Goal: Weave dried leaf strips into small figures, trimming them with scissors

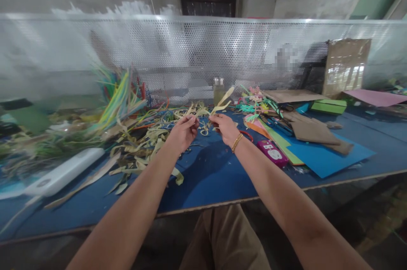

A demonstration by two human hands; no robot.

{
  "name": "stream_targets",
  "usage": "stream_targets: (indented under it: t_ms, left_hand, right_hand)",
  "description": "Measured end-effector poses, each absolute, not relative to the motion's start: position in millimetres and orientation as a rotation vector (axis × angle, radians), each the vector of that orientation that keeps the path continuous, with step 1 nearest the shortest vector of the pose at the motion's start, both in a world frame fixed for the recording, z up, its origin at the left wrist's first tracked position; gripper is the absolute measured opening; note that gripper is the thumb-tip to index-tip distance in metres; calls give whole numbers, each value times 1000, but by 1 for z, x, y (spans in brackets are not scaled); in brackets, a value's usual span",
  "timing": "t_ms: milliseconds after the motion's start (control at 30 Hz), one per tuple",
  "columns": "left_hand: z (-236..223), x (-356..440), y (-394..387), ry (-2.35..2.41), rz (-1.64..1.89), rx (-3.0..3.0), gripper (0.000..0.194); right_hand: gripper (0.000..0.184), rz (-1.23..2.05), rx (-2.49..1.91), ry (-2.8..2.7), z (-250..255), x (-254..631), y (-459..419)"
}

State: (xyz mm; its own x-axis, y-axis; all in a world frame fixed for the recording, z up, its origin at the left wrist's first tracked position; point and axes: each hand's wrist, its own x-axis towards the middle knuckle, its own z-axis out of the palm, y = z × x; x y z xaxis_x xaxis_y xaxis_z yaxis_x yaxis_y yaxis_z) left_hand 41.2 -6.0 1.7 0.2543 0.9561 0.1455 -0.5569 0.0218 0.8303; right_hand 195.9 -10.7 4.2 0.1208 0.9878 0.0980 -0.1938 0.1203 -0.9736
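Observation:
My left hand (185, 133) and my right hand (224, 127) are raised over the table, fingers pinched together. Between them runs a pale yellow-green strip (221, 109), like a dried leaf, gripped in the right fingertips with its loose ends pointing up and away. The left fingertips appear closed on the same strip's other end, though the fingers partly cover it. Beside and below my left hand lies a heap of similar dried strips (140, 157). A gold-coloured bracelet (237, 143) circles my right wrist.
On the blue table (206, 176) lie a white power strip (68, 171), a purple case (272, 153), blue paper (324, 162) and brown cardboard (313, 131). A bottle (218, 91) stands behind my hands. Colourful strips (121, 96) rise at left. Perforated metal panel (203, 49) closes the back.

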Motion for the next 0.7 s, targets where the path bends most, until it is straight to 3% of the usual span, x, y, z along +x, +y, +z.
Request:
stream_targets:
  t_ms: [233,367,433,700]
  left_hand:
    - [-2,37,-8,961,1063,1189,17]
    - [2,32,-11,1391,1446,1665,19]
    - [4,34,-13,1376,1531,1802,22]
    - [-5,61,-18,1047,1142,1617,20]
  right_hand:
    - [20,745,-1118,-1234,6,214,-6]
    - [23,462,-1234,-1510,7,225,-3]
    - [23,387,-1241,-1628,7,227,-3]
    - [22,411,-1142,-1823,4,216,-7]
